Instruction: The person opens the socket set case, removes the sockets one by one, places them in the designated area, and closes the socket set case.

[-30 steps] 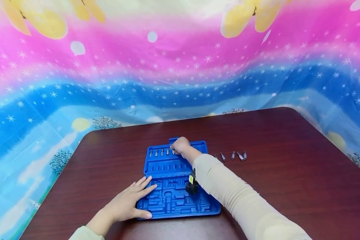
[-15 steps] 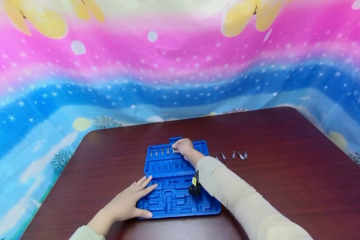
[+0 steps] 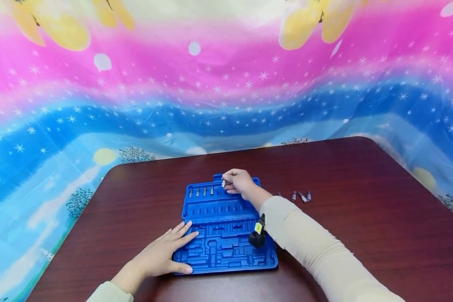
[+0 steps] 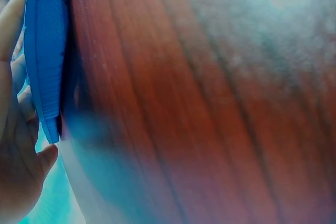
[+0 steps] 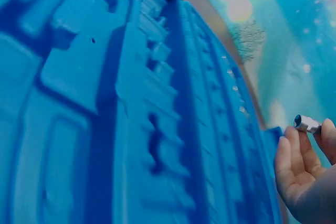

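Observation:
A blue plastic tool case [image 3: 230, 265] lies unfolded on the table, its moulded recesses facing up. Several small metal socket bits [image 3: 205, 191] stand in a row along the left of its far half. My right hand [image 3: 242, 184] is over that row, thumb and fingers pinching one more socket bit [image 5: 307, 124]; its hollow end shows in the right wrist view. With fingers spread, my left hand [image 3: 162, 253] rests on the near half's left edge. The left wrist view shows its thumb [image 4: 47, 158] at the case's corner.
Several loose socket bits [image 3: 303, 197] lie on the dark wooden table [image 3: 347, 167] right of the case, partly behind the right forearm. A black wrist camera [image 3: 257, 237] hangs over the case's near half. A colourful printed cloth [image 3: 226, 84] hangs behind the table.
My right hand has lifted the socket bit out of the row, up and slightly right, and its wrist has turned. The left hand has stayed in place.

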A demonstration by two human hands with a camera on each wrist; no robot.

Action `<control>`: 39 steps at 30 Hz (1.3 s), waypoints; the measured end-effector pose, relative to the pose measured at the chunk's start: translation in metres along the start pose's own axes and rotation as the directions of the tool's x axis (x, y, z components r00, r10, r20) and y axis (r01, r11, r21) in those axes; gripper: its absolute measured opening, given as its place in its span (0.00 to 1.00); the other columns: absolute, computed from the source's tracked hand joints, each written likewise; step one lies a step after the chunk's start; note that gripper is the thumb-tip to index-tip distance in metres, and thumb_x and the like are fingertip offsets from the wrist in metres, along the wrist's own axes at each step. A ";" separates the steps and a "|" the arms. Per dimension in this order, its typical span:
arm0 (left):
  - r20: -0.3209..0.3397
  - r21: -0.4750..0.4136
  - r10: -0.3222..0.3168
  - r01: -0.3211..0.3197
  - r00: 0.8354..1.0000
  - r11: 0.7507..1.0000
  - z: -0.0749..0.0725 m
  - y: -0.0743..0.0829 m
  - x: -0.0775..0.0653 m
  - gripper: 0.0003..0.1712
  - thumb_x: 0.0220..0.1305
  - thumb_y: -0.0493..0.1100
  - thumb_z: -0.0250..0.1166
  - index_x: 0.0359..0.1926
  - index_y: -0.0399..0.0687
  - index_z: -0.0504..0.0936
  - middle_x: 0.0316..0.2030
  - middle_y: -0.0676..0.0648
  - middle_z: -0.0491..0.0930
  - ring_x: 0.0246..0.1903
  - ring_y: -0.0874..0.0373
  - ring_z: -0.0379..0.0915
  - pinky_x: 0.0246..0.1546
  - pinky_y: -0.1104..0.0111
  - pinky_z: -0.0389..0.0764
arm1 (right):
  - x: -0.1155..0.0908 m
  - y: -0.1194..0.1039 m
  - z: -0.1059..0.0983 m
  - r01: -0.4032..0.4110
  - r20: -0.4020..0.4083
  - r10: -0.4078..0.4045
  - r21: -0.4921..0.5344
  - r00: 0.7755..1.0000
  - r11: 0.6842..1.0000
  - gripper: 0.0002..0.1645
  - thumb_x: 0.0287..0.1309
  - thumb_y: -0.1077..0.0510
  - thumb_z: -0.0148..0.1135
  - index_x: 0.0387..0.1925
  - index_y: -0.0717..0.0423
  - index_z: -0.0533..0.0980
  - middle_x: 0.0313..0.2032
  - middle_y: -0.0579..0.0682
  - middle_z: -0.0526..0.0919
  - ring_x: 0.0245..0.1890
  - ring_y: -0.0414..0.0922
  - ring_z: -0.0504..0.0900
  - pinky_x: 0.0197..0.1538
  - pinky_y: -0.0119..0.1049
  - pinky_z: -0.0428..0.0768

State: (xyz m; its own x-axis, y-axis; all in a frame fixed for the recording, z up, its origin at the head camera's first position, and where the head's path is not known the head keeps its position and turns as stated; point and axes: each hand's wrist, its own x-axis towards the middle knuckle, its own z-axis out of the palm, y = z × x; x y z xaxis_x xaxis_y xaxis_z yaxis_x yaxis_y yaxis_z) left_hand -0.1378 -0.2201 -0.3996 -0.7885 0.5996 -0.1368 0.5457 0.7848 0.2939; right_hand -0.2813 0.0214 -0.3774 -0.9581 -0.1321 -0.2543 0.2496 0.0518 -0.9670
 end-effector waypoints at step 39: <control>-0.040 0.000 0.026 -0.026 0.999 1.000 -0.001 0.004 -0.004 0.48 0.44 0.73 0.50 0.63 0.53 0.58 0.64 0.46 0.48 0.63 0.49 0.39 0.57 0.52 0.49 | -0.090 -0.005 -0.173 0.106 -0.048 -0.119 -0.215 0.992 0.971 0.17 0.56 0.57 0.53 0.42 0.67 0.67 0.28 0.47 0.77 0.30 0.41 0.78 0.45 0.44 0.73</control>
State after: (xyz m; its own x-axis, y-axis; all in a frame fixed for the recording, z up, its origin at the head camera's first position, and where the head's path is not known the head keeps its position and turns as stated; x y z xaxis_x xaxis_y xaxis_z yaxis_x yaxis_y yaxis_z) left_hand -0.1330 -0.2196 -0.3970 -0.7850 0.6127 -0.0914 0.5657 0.7691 0.2974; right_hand -0.2208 0.2045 -0.3464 -0.9866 -0.0896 -0.1365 0.1105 0.2494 -0.9621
